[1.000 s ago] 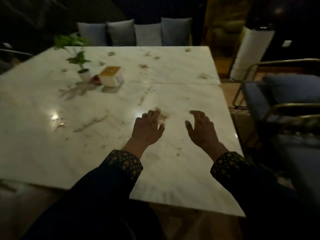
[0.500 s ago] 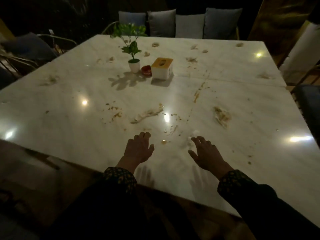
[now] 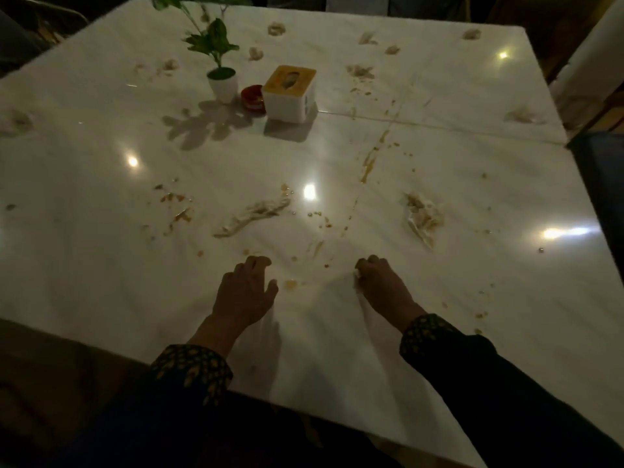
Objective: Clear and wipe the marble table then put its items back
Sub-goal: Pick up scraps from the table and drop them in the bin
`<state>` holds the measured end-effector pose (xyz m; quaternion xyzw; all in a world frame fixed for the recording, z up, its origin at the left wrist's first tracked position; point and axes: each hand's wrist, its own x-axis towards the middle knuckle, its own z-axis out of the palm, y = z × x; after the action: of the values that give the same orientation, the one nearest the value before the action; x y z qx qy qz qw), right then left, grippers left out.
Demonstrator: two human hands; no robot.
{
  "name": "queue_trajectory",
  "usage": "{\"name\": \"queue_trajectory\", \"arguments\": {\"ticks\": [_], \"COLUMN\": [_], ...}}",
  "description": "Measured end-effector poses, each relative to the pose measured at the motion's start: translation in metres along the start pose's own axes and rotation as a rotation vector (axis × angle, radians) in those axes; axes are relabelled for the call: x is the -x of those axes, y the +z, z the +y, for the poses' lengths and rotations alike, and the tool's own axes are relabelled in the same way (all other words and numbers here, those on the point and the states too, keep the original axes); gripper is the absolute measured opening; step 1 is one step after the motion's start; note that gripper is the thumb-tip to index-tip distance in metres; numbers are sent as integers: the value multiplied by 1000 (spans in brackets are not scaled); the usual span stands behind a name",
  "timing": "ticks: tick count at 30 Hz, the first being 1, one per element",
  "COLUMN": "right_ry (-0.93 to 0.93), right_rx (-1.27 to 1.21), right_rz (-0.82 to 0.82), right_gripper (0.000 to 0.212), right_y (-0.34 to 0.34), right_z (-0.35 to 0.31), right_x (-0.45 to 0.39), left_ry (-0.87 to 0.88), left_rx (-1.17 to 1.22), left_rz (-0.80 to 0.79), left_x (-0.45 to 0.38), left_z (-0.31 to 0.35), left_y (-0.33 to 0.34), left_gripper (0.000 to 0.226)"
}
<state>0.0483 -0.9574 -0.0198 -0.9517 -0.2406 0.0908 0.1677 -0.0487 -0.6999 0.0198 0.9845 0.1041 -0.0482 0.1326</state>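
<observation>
The white marble table (image 3: 101, 265) is smeared with orange-brown spills (image 3: 369, 162) and strewn with crumpled dirty tissues (image 3: 253, 214), one more to the right (image 3: 422, 216). Toward its far middle stand a small potted plant (image 3: 223, 83), a red ashtray (image 3: 253, 97) and a white tissue box with a yellow top (image 3: 290, 92). My left hand (image 3: 244, 293) hovers low over the near part of the table, fingers loosely bent, holding nothing. My right hand (image 3: 385, 288) is beside it, fingers curled down over a small white tissue scrap (image 3: 356, 273).
Several more tissue wads lie along the far edge (image 3: 277, 28). A dark chair (image 3: 604, 170) stands close to the table's right edge, and a white column (image 3: 594, 52) rises at the far right. Wooden floor shows at the lower left.
The view has swung left and drawn closer to the table. Both hands have stayed low over the near part, and the right fingers have curled over the white scrap.
</observation>
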Motion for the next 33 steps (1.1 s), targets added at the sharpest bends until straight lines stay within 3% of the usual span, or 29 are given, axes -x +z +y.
{"name": "queue_trajectory", "arguments": {"ticks": [5, 10, 13, 17, 19, 22, 24, 27, 29, 33], "right_ry": [103, 308, 291, 237, 276, 280, 199, 100, 74, 104], "right_rx": [133, 151, 158, -14, -136, -227, -265, -339, -308, -210], "right_rz": [229, 12, -67, 123, 155, 145, 173, 196, 160, 43], "right_gripper": [17, 40, 45, 38, 36, 32, 33, 45, 42, 40], "right_y": [-48, -74, -65, -47, -41, -40, -42, -48, -44, -32], "right_z": [84, 149, 164, 159, 152, 134, 117, 86, 69, 54], "right_x": [-45, -96, -111, -107, -113, -126, -130, -130, -130, -128], "left_ry": [54, 171, 140, -95, -326, -720, -859, -925, -943, -797], "left_rx": [22, -37, -105, -215, -199, 52, 204, 370, 485, 502], "left_rz": [6, 45, 47, -36, -95, -115, -122, -98, -84, -84], "left_x": [-68, -105, -117, -126, -130, -141, -151, -168, -182, -205], "left_z": [49, 90, 91, 78, 67, 47, 35, 23, 17, 21], "left_y": [2, 14, 19, 17, 12, 4, -2, -6, -3, 14], "left_gripper": [42, 45, 55, 66, 73, 89, 96, 102, 100, 85]}}
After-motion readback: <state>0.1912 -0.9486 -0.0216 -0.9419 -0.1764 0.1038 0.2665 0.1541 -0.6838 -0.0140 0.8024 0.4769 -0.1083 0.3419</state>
